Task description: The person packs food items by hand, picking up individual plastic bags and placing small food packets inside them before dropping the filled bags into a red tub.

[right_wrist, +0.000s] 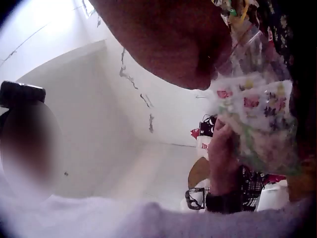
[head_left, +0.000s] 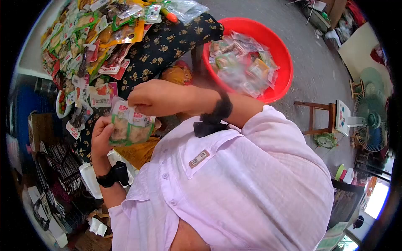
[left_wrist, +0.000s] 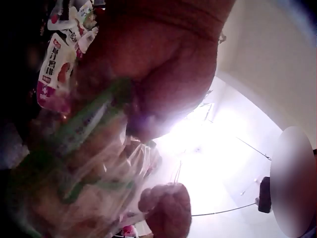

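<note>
A clear plastic bag (head_left: 119, 104) with green-edged food packets (head_left: 133, 128) inside is held between both hands, in front of the chest. My left hand (head_left: 102, 136) grips its lower left side, thumb over the front. At the top edge, my right hand (head_left: 157, 98) has curled fingers pinching the plastic. In the right wrist view, the packets (right_wrist: 262, 106) show white tops with red print, and the left hand (right_wrist: 223, 153) holds their side. The left wrist view has the bag (left_wrist: 94, 168) close up, the right hand (left_wrist: 168, 210) beside it.
A large pile of mixed snack packets (head_left: 90, 46) covers the far part of the table with a dark flowered cloth (head_left: 167, 46). Right of it, a red basin (head_left: 287, 62) on the floor holds filled clear bags. A wooden stool (head_left: 314, 119) and a fan (head_left: 370, 119) stand farther right.
</note>
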Demonstrator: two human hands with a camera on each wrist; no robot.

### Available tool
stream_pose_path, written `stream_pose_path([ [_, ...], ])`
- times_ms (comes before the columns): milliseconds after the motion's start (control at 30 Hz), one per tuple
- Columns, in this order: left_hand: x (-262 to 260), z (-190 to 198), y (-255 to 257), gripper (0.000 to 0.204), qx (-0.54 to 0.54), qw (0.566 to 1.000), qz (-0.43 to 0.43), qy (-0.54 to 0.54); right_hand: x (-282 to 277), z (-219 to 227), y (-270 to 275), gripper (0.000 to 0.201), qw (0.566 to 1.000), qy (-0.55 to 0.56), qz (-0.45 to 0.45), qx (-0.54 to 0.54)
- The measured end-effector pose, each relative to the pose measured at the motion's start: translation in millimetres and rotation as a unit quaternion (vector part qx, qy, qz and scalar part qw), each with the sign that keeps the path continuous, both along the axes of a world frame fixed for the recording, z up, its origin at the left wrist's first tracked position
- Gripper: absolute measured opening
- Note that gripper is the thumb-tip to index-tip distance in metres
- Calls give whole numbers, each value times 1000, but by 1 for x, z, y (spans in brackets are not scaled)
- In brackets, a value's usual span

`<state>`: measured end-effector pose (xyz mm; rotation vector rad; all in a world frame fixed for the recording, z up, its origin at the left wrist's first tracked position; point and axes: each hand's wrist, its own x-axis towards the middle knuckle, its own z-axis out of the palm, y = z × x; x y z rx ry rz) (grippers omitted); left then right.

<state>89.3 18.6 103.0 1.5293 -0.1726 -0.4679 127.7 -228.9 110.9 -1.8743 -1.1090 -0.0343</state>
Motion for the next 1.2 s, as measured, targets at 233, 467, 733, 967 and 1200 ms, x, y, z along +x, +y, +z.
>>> stream_pose_path([
  [233, 2, -12, -22, 8, -42, 999, -31, 14, 6, -12, -19, 16, 994, 94, -56, 9],
  [467, 9, -35, -47, 6, -41, 997, -68, 10, -5, 16, -61, 15, 993, 105, -18, 42],
  [733, 11, -69, -36, 13, 51, 997, 36, 46, -2, -16, -179, 11, 952, 166, -256, -14],
  [967, 8, -122, 1, 12, 87, 983, 100, 125, -13, -104, -289, 11, 823, 332, -460, 16],
  [1200, -9, -150, 16, 13, 61, 974, 139, 166, -27, -212, -388, 11, 745, 366, -557, 44],
])
